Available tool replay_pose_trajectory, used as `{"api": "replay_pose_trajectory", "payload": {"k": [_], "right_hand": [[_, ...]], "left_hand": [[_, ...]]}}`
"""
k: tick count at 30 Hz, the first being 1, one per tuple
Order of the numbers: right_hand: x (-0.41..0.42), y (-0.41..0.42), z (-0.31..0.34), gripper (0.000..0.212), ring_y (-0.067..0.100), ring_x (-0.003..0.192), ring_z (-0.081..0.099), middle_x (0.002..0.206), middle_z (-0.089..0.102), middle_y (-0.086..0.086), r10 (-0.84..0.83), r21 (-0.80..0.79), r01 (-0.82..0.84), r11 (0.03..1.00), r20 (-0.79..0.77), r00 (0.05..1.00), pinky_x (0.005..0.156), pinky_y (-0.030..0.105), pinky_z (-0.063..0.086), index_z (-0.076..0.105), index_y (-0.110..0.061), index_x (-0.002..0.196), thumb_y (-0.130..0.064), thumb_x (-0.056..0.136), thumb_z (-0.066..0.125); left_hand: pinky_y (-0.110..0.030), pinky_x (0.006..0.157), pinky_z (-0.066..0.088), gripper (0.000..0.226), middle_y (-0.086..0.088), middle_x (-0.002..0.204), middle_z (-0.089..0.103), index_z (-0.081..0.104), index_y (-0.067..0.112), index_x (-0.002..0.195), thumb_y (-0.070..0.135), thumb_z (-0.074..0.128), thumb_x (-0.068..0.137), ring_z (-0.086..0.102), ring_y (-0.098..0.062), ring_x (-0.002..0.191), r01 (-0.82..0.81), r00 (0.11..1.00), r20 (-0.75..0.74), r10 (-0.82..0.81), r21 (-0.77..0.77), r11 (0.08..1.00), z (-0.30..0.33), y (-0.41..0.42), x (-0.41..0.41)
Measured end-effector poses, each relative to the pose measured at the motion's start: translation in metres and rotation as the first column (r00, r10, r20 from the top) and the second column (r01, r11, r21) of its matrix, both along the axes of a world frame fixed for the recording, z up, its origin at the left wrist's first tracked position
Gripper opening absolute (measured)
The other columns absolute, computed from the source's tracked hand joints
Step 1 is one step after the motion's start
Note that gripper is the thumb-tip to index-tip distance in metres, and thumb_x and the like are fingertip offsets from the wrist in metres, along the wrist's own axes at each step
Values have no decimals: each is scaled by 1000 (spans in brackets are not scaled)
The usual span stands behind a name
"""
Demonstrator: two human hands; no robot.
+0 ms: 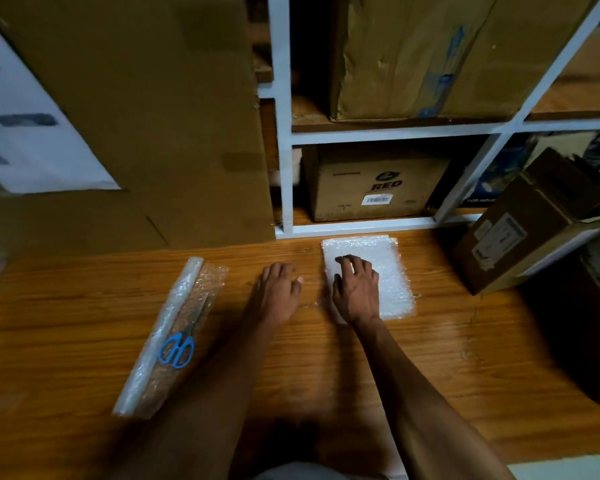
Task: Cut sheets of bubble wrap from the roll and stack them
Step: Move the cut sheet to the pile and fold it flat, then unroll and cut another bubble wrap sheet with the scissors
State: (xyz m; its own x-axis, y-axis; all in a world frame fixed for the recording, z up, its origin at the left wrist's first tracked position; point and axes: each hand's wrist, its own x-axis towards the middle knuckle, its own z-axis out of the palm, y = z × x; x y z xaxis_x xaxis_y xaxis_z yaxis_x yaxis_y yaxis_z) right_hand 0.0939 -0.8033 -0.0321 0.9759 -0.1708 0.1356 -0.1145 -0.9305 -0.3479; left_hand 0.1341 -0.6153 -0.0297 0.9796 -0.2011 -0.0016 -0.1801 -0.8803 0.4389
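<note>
His right hand (355,289) presses flat on the stack of cut sheets (378,271); his left hand (278,291) rests open on the table (430,358). Next, I reckon: scissors (178,344), lying on the roll (168,337).

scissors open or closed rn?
Closed. The scissors lie on the bubble wrap roll, untouched, with both blue handle loops side by side and the blades together in one line.

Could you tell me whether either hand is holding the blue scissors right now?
No, the blue-handled scissors lie on the bubble wrap roll, while the left hand rests on the table and the right hand on the stack of sheets.
</note>
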Motion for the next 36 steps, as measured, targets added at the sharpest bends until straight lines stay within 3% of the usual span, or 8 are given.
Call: {"api": "replay_pose_trajectory", "payload": {"k": [5,8,14,16,25,31,34,36], "right_hand": [[-22,64,7,44,34,128,46,140,54,12,7,65,-6,998,-17,1000,104,49,41,55,-16,138,-28,96,61],[-35,109,11,37,33,121,52,135,55,11,-32,143,33,989,-14,999,103,49,46,56,-22,131,-38,97,50],[-55,195,-3,25,37,99,67,111,70,12,13,303,21,953,-111,994,80,39,52,64,-20,117,-33,97,55],[-61,226,-7,24,36,101,70,110,74,11,14,331,38,943,-154,988,79,39,54,66,-23,117,-37,99,58],[-73,326,-17,53,36,115,62,121,66,11,-2,163,59,985,-328,945,87,40,52,56,-21,123,-66,95,57],[-77,336,-18,34,35,117,62,122,69,11,-22,195,98,976,-360,933,88,39,52,58,-24,124,-47,99,57],[-80,342,-13,30,36,119,61,123,67,11,-36,171,108,979,-375,926,90,40,52,57,-24,124,-35,96,56],[-82,347,-9,32,36,121,57,126,63,12,-40,147,105,984,-389,920,93,41,52,54,-22,127,-33,97,55]], "left_hand": [[-37,97,43,24,-1,120,61,65,22,116,34,51,100,52,-24,115,18,999,52,-16,-42,999,-3,71,-16],[-37,95,45,22,0,119,63,66,23,114,32,52,99,54,-24,113,-48,997,65,49,-24,999,-4,115,-29],[-35,94,46,20,-5,116,63,66,18,110,21,54,94,58,-27,110,-42,999,6,42,-4,999,-9,197,-49],[-35,93,48,21,-6,116,64,68,19,111,20,56,93,60,-27,107,-55,998,16,55,-3,998,-9,220,-58],[-35,78,55,21,-6,105,68,66,18,107,29,69,89,67,-26,96,-41,999,-29,45,144,989,-6,279,-84],[-35,83,55,29,-7,109,68,69,15,109,37,70,90,67,-26,103,20,997,-81,-2,223,975,2,279,-85],[-36,87,56,26,-10,116,68,68,15,114,27,67,91,66,-29,109,-35,982,-173,73,212,977,7,274,-83],[-35,88,54,34,-11,119,67,68,15,117,35,67,90,65,-31,112,-109,957,-253,140,134,985,9,274,-80]]}}
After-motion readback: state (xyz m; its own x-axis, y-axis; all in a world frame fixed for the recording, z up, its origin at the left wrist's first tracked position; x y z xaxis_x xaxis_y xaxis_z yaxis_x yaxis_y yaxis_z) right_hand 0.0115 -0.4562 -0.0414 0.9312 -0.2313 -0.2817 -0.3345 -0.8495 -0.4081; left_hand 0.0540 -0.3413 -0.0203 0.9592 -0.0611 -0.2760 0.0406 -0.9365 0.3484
